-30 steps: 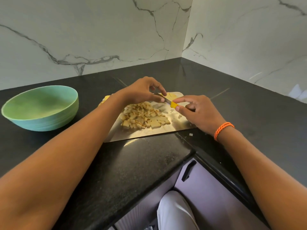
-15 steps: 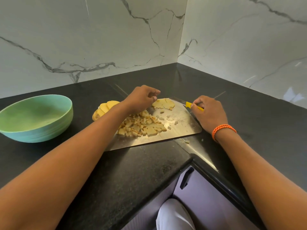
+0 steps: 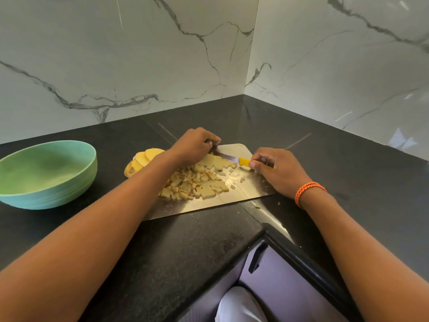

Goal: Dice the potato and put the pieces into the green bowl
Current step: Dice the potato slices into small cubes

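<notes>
Gripping yellow-handled knife (image 3: 234, 159), right hand (image 3: 277, 169); left hand (image 3: 193, 146), fingers curled onto potato slices (image 3: 214, 161) atop metal board (image 3: 250, 189).

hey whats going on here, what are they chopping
A person is dicing potato on a metal cutting board. The right hand grips a yellow-handled knife, while the left hand steadies the slices being cut. A pile of diced pieces sits on the board, uncut slices wait beside it, and the green bowl looks empty.
</notes>
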Demonstrator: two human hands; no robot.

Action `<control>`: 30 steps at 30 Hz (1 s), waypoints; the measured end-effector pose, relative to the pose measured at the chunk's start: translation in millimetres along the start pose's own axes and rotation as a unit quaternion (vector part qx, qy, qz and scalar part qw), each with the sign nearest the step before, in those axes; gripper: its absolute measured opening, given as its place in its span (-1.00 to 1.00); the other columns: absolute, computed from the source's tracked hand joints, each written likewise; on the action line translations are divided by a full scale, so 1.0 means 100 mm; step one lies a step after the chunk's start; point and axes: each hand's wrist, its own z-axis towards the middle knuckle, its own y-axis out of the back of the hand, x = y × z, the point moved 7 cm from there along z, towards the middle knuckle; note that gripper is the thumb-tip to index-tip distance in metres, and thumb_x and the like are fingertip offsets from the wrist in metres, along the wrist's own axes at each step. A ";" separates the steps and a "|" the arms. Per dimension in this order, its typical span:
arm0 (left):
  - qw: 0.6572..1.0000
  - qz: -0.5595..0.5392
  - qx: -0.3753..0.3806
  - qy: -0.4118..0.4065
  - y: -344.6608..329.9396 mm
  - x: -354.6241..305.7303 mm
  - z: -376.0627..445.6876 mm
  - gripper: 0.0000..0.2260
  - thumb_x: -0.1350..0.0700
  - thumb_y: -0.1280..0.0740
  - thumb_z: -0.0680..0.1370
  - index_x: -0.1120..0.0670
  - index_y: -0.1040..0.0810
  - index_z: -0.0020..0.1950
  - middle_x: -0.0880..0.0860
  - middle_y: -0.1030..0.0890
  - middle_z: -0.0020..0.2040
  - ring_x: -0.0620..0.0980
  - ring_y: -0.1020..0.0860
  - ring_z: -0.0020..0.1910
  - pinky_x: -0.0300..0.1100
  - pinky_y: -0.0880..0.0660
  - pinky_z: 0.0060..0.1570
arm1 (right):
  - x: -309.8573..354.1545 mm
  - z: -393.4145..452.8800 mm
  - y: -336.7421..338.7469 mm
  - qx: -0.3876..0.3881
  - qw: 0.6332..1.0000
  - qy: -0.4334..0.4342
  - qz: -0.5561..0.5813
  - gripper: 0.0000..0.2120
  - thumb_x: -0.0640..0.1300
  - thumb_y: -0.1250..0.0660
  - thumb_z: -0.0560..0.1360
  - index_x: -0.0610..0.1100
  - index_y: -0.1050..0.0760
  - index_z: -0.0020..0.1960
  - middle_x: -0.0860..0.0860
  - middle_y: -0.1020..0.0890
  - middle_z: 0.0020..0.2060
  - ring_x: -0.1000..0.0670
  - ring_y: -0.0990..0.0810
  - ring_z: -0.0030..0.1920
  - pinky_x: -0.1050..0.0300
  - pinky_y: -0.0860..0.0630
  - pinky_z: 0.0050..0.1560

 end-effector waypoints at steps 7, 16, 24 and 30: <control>0.998 -0.024 -0.061 0.002 0.15 0.06 -0.04 -0.72 0.28 -0.27 0.69 0.08 -0.73 0.25 -0.01 -0.73 0.12 -0.14 -0.66 0.01 -0.28 -0.57 0.04 | -0.09 -0.13 0.14 -0.026 0.993 -0.096 -0.057 -0.89 0.05 -0.32 0.64 0.06 -0.57 -0.01 0.09 -0.64 -0.12 0.08 -0.56 -0.12 0.06 -0.54 -0.10; 0.999 0.009 -0.045 -0.001 0.13 0.04 -0.07 -0.84 0.06 -0.42 0.64 -0.01 -0.80 -0.05 -0.13 -0.72 -0.14 -0.05 -0.65 -0.24 -0.13 -0.63 -0.20 | 0.23 -0.21 0.05 0.046 0.990 -0.094 -0.096 -0.92 0.03 -0.31 0.64 0.04 -0.53 0.05 0.03 -0.61 -0.02 -0.01 -0.57 -0.04 0.04 -0.54 -0.05; 0.992 -0.103 -0.066 0.041 0.24 0.13 -0.10 -0.52 0.06 -0.20 0.70 0.09 -0.74 -0.34 0.02 -0.72 -0.30 0.09 -0.66 -0.23 -0.05 -0.62 -0.08 | 0.45 -0.20 -0.20 0.052 0.998 -0.032 0.035 -0.91 0.01 -0.36 0.61 0.02 -0.62 0.02 0.08 -0.68 -0.10 0.04 -0.62 -0.01 -0.09 -0.60 0.09; 0.979 -0.149 -0.139 0.027 0.43 0.14 -0.12 -0.52 0.07 -0.21 0.65 0.18 -0.63 -0.42 0.13 -0.64 -0.43 0.06 -0.56 -0.44 -0.02 -0.61 -0.19 | 0.54 -0.22 -0.18 0.051 0.991 0.016 0.121 -0.85 -0.03 -0.36 0.63 -0.06 -0.65 0.10 0.12 -0.72 -0.02 0.17 -0.66 0.03 0.17 -0.58 0.10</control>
